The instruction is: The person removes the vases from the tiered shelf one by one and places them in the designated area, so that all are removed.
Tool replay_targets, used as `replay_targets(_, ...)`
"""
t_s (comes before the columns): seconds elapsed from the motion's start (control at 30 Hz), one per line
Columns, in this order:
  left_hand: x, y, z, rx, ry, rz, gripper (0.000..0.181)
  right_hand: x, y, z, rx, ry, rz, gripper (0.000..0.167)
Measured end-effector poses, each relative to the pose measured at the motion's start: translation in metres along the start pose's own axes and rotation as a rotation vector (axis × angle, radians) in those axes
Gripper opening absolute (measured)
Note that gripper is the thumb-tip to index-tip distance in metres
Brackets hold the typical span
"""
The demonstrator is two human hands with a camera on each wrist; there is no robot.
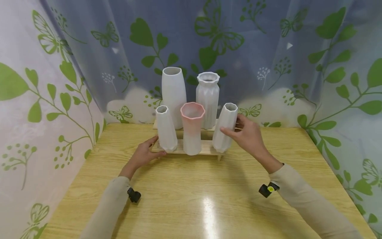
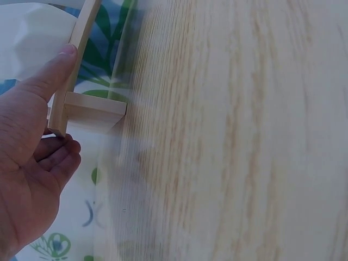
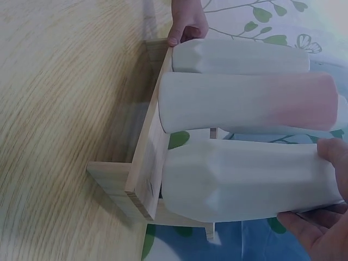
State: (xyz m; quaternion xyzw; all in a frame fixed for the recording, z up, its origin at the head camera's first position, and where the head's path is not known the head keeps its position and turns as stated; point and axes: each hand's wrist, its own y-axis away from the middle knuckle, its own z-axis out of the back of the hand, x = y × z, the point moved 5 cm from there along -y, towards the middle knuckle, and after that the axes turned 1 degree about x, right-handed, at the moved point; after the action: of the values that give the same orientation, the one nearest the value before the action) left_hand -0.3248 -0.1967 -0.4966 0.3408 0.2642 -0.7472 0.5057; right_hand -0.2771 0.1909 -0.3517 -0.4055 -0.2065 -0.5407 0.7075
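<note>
A two-step wooden stand (image 1: 206,146) bears several vases. My right hand (image 1: 249,134) grips a white faceted vase (image 1: 225,127) at the right end of the lower step; its base meets the step in the right wrist view. With my left hand (image 1: 144,152) I hold the left end of that step, thumb (image 2: 57,68) on top and fingers beneath. Beside it stands another white faceted vase (image 1: 167,129). Between these two is a pink-rimmed vase (image 1: 192,129). Behind them, a tall smooth white vase (image 1: 174,96) and a ruffled-neck white vase (image 1: 208,96) occupy the upper step.
The stand is near the back of a wood-grain table (image 1: 179,192). Right behind it hangs a blue curtain (image 1: 179,33) with green leaves and butterflies. Patterned side curtains (image 1: 38,132) border the table left and right.
</note>
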Motion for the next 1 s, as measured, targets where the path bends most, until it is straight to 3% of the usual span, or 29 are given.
replay_targets(0.3, 0.000, 0.000, 0.000, -0.001, -0.023, 0.016, 0.099, 0.000, 0.004, 0.016, -0.021, 0.008, 0.024, 0.062)
replay_targets(0.57, 0.001, 0.000, 0.000, 0.001, -0.022, 0.029, 0.100, -0.009, 0.009, 0.031, -0.016, 0.033, -0.018, 0.064)
replay_targets(1.0, -0.001, -0.001, 0.000, 0.002, -0.018, -0.003, 0.098, -0.027, 0.015, 0.055, -0.063, 0.067, -0.043, 0.062)
